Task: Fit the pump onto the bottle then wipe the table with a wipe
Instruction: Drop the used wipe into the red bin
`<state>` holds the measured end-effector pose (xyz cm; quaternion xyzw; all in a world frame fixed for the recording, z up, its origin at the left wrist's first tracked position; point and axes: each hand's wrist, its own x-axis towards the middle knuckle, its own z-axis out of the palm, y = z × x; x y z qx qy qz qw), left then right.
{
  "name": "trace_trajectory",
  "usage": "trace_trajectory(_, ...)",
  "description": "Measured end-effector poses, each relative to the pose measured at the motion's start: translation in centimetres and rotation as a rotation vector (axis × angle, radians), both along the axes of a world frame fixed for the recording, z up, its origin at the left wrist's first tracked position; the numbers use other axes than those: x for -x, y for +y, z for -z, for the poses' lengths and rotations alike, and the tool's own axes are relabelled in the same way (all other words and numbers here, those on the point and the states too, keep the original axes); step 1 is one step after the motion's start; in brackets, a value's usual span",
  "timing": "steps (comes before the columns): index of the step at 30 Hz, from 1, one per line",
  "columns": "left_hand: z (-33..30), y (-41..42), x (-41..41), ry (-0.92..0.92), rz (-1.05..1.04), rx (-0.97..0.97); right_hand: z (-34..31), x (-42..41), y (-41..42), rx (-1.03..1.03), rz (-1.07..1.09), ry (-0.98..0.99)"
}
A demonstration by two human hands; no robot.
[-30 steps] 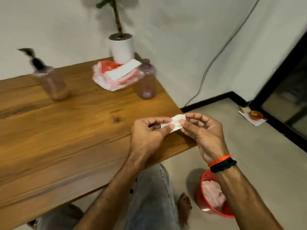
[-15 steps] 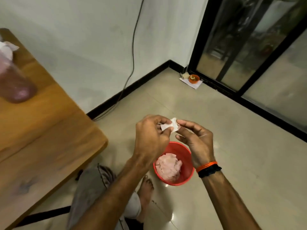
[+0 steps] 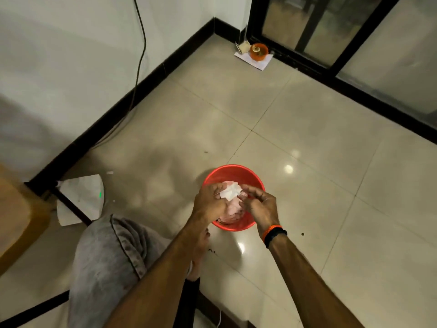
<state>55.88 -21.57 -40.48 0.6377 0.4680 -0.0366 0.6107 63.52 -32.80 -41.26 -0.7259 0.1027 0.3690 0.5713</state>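
Note:
A small folded white wipe (image 3: 229,192) is held over a red bin (image 3: 233,172) that stands on the floor. My left hand (image 3: 209,204) pinches the wipe's left side. My right hand (image 3: 259,205) has its fingertips at the wipe's right edge, with the fingers loosely curled. Crumpled pinkish tissues (image 3: 230,213) lie inside the bin below the hands. Only a blurred corner of the wooden table (image 3: 16,216) shows at the left edge. The bottles and pump are out of view.
My knee in grey trousers (image 3: 111,252) is at the bottom left, with my bare foot (image 3: 197,261) beside the bin. A white sheet (image 3: 81,197) lies under the table by its black leg. An orange lidded item (image 3: 259,51) sits near the glass door. A cable (image 3: 139,55) runs down the wall.
The view has swung right and down from the table to the floor. Both hands have carried the wipe from the table's edge to just above the red bin.

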Motion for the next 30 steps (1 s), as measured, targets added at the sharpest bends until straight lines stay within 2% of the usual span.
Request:
trace_trajectory(2, 1.0, -0.1, 0.0, -0.017, 0.070, 0.040, 1.0, -0.1, -0.3, 0.036, 0.011, 0.023)
trace_trajectory(5, 2.0, -0.2, 0.1, 0.061, 0.134, 0.017, 1.7, -0.3, -0.9, 0.085, 0.023, 0.039)
trace_trajectory(12, 0.5, -0.9, 0.4, 0.026, 0.083, 0.019, 0.4, -0.8, -1.7, 0.082, 0.030, -0.001)
trace_trajectory(14, -0.8, -1.0, 0.3, 0.001, 0.068, -0.033, -0.5, -0.8, -1.6, 0.054, 0.013, -0.028)
trace_trajectory(19, -5.4, -0.2, 0.5, -0.102, -0.001, -0.130, -5.1, -0.7, -0.4, -0.039, -0.034, -0.143)
trace_trajectory(30, -19.8, 1.4, 4.3, -0.373, -0.223, -0.361, -20.6, 3.6, 4.0, -0.338, -0.238, -0.434)
